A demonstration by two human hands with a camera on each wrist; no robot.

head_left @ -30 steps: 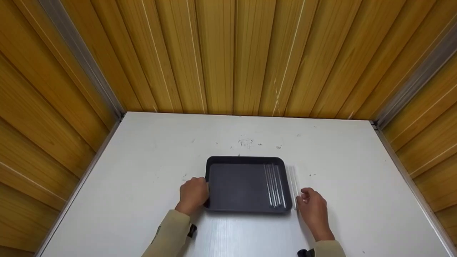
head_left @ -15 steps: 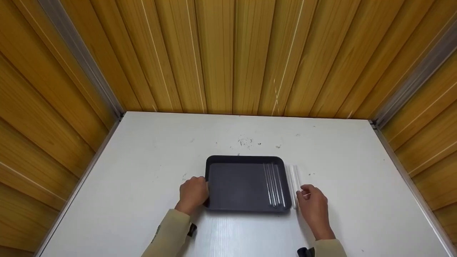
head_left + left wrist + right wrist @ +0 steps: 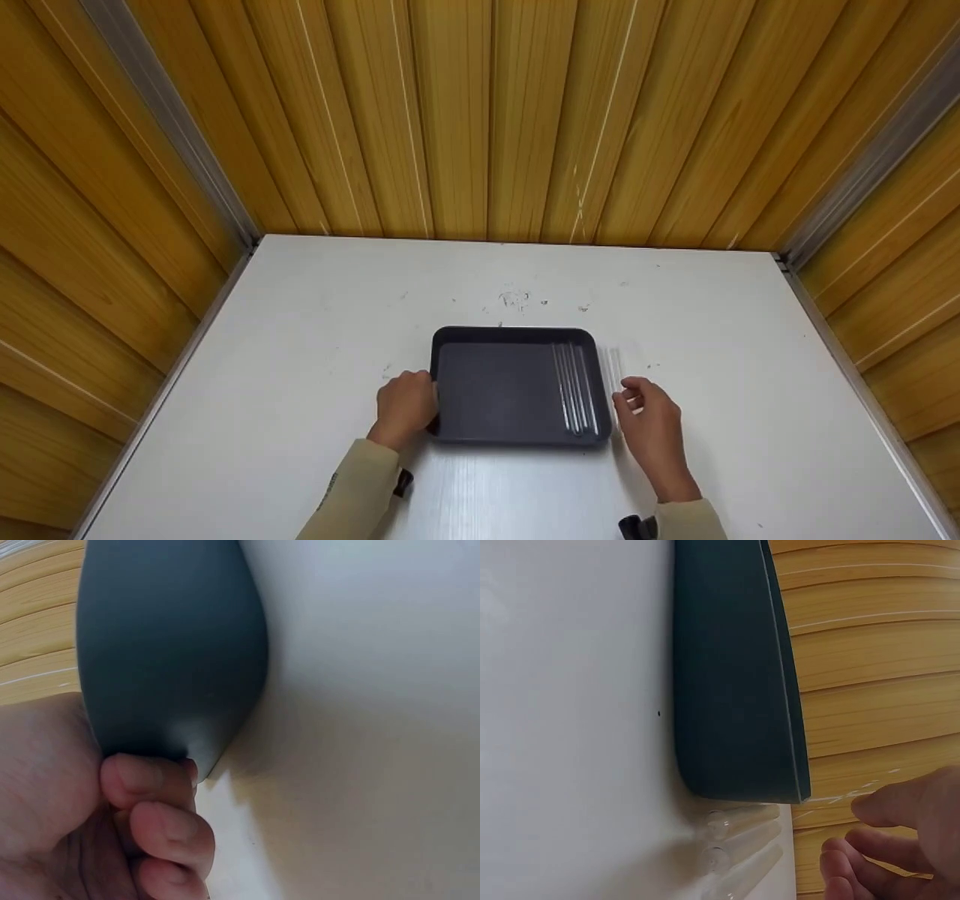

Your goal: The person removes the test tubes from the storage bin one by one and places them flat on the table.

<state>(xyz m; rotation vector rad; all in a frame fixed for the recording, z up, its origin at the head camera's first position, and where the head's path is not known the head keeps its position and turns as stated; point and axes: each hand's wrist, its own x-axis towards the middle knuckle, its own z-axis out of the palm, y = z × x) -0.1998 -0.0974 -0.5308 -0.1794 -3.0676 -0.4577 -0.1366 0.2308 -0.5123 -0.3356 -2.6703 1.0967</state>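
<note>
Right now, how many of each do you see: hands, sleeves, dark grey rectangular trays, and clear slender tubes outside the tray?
Bare hands, left hand and right hand: 2
Khaki sleeves: 2
Dark grey rectangular tray: 1
Clear slender tubes outside the tray, in the right wrist view: 3
Total: 8, excluding the clear tubes inside the tray, too close-set to count surely.

Tray [image 3: 491,390]: smooth, matt, looks like plastic or coated metal, can't tell. Tubes [image 3: 577,390]: clear, smooth, glossy; glass or plastic unclear. Table [image 3: 315,337]: smooth, light sheen, marked in spots. Wall panels [image 3: 454,112]: wood-grain face, grooved, slightly glossy. Corner posts [image 3: 172,116]: dull metal look. Sleeves [image 3: 352,487]: matt cloth.
</note>
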